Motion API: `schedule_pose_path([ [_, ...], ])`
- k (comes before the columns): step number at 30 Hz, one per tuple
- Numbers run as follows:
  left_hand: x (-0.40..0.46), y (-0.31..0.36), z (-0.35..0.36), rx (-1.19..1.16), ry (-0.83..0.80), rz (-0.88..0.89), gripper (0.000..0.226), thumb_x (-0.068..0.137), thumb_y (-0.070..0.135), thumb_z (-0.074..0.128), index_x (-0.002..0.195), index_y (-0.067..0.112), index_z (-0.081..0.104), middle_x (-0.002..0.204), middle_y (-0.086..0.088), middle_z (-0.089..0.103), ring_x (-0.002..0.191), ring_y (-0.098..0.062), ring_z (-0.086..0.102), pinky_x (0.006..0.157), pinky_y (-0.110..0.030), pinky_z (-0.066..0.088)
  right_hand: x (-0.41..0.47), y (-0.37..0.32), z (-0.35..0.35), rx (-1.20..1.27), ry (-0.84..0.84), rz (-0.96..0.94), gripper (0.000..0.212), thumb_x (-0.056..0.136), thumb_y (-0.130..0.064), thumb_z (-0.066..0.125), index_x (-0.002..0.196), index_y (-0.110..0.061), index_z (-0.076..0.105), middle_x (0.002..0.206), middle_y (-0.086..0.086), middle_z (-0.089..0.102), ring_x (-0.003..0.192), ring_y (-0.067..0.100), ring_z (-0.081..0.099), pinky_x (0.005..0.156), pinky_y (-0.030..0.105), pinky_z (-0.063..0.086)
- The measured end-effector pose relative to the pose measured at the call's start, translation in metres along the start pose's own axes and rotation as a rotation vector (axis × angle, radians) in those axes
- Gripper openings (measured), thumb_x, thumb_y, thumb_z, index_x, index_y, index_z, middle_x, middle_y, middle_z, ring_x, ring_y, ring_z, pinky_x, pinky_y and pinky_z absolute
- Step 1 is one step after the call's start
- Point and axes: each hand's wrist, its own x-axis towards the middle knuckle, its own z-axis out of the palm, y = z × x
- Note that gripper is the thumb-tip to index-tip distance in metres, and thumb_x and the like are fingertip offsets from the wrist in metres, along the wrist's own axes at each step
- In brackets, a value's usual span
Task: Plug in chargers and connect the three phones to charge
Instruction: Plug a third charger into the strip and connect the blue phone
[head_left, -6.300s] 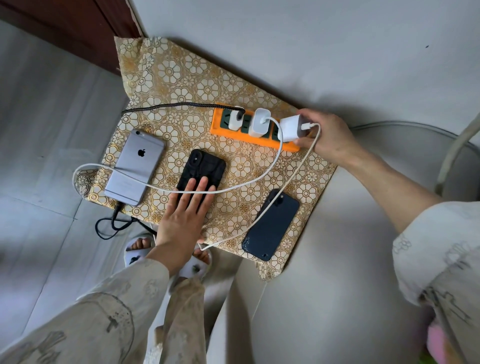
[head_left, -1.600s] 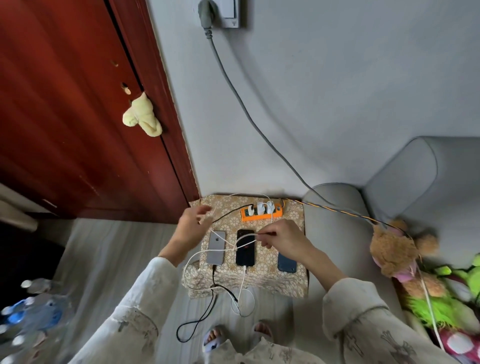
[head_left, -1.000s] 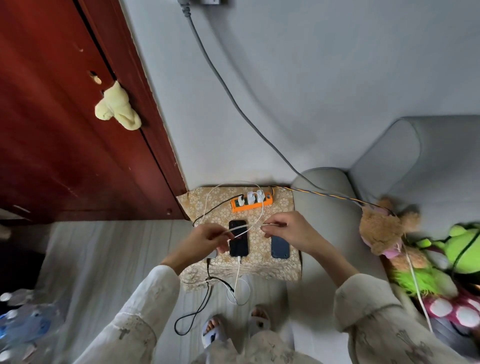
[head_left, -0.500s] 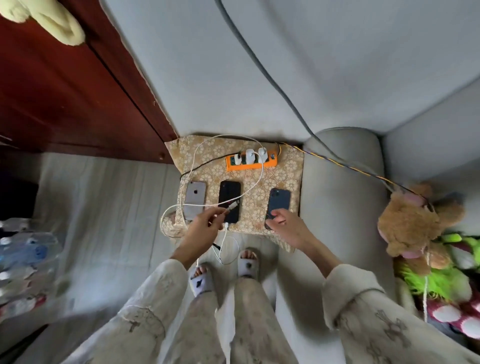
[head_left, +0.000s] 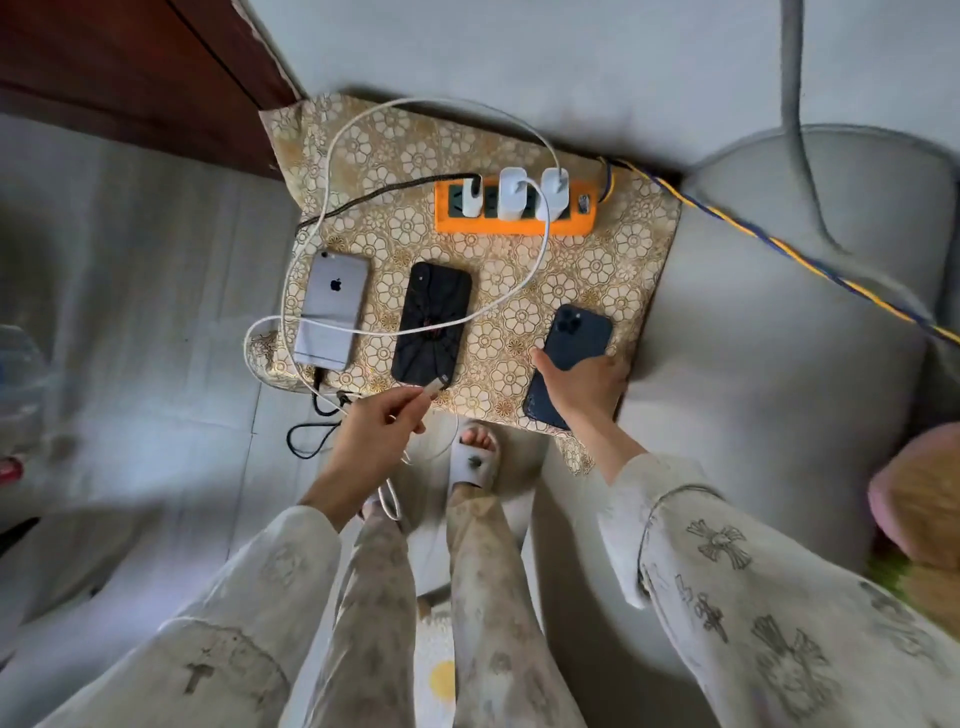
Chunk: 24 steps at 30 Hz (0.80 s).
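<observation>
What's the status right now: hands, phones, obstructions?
Left hand pinches white cable plug. Right hand grips dark blue phone. White cable crosses black phone.

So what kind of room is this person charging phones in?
Most likely a home living room or bedroom corner: a grey sofa armrest, a stuffed toy, a dark wooden door, and an orange power strip on a floral-covered stand.

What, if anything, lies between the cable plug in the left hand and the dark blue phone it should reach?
Nothing solid. The plug pinched by the left hand has only bare patterned cloth between it and the dark blue phone, whose near end the right hand covers.
</observation>
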Motion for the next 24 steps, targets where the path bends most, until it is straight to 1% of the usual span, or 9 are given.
schedule_pose_path([
  [2,0.002,-0.005,0.004,-0.013,0.033,-0.017,0.019,0.087,0.027,0.057,0.094,0.015,0.07,0.06,0.0,0.054,0.055,-0.015,0.043,0.056,-0.03,0.036,-0.003,-0.006,0.009,0.058,0.052,0.056,0.111,0.074,-0.062,0.061,0.141,0.011,0.011,0.148,0.019,0.018,0.136,0.032,0.02,0.1,0.045,0.038],
  [4,0.003,-0.008,0.007,-0.009,0.057,-0.041,0.02,0.087,0.028,0.058,0.095,0.014,0.069,0.058,0.0,0.053,0.055,-0.015,0.043,0.057,-0.031,0.037,-0.005,-0.008,0.016,0.049,0.073,0.067,0.111,0.074,-0.055,0.067,0.143,0.007,0.006,0.149,0.018,0.015,0.135,0.033,0.02,0.095,0.049,0.041],
  [7,0.005,-0.006,0.01,-0.006,0.015,-0.041,0.017,0.09,0.023,0.053,0.09,0.016,0.068,0.055,0.0,0.046,0.052,-0.014,0.038,0.056,-0.03,0.035,-0.002,-0.011,0.016,0.039,0.074,0.081,0.101,0.074,-0.046,0.07,0.14,0.006,0.015,0.144,0.019,0.021,0.13,0.035,0.025,0.092,0.05,0.043],
  [10,0.004,-0.002,0.016,0.024,-0.017,-0.018,0.02,0.089,0.029,0.053,0.077,0.038,0.066,0.056,-0.002,0.043,0.051,-0.014,0.033,0.052,-0.028,0.029,-0.003,-0.016,0.011,0.188,-0.024,0.121,0.087,0.071,-0.042,0.073,0.133,0.002,0.031,0.136,0.019,0.03,0.124,0.035,0.035,0.094,0.045,0.042],
  [14,-0.001,0.003,0.023,-0.02,-0.048,-0.034,0.02,0.086,0.034,0.057,0.101,0.028,0.069,0.068,-0.001,0.054,0.063,-0.017,0.04,0.061,-0.03,0.034,-0.02,-0.015,-0.005,0.907,-0.43,0.422,0.054,0.066,-0.032,0.076,0.111,-0.012,0.052,0.121,0.012,0.053,0.105,0.025,0.053,0.076,0.04,0.051],
  [16,-0.004,0.004,0.026,-0.023,-0.057,-0.023,0.02,0.085,0.033,0.058,0.101,0.027,0.069,0.077,0.0,0.058,0.068,-0.014,0.044,0.065,-0.027,0.036,-0.028,-0.011,-0.011,1.085,-0.556,0.507,0.04,0.067,-0.03,0.076,0.097,-0.013,0.056,0.105,0.01,0.059,0.097,0.022,0.054,0.076,0.042,0.049],
  [21,-0.011,0.005,0.031,-0.046,-0.061,0.032,0.02,0.086,0.024,0.059,0.104,0.022,0.069,0.064,0.021,0.063,0.041,0.006,0.044,0.043,-0.002,0.031,-0.042,-0.007,-0.017,1.257,-0.653,0.611,0.045,0.066,-0.029,0.078,0.095,-0.005,0.052,0.098,0.013,0.056,0.093,0.024,0.053,0.07,0.045,0.046],
  [23,-0.015,0.006,0.033,-0.033,-0.071,0.062,0.022,0.088,0.018,0.056,0.107,0.017,0.068,0.046,0.009,0.057,0.035,0.005,0.042,0.038,-0.002,0.028,-0.045,-0.008,-0.018,1.275,-0.675,0.63,0.044,0.068,-0.03,0.077,0.092,-0.003,0.052,0.098,0.013,0.056,0.093,0.024,0.053,0.072,0.045,0.046],
  [24,-0.016,0.006,0.034,-0.027,-0.071,0.074,0.023,0.089,0.016,0.055,0.108,0.014,0.067,0.058,0.003,0.059,0.034,0.005,0.042,0.037,-0.002,0.027,-0.045,-0.009,-0.018,1.278,-0.681,0.632,0.044,0.068,-0.03,0.077,0.092,-0.003,0.052,0.098,0.013,0.056,0.093,0.024,0.053,0.073,0.045,0.046],
])
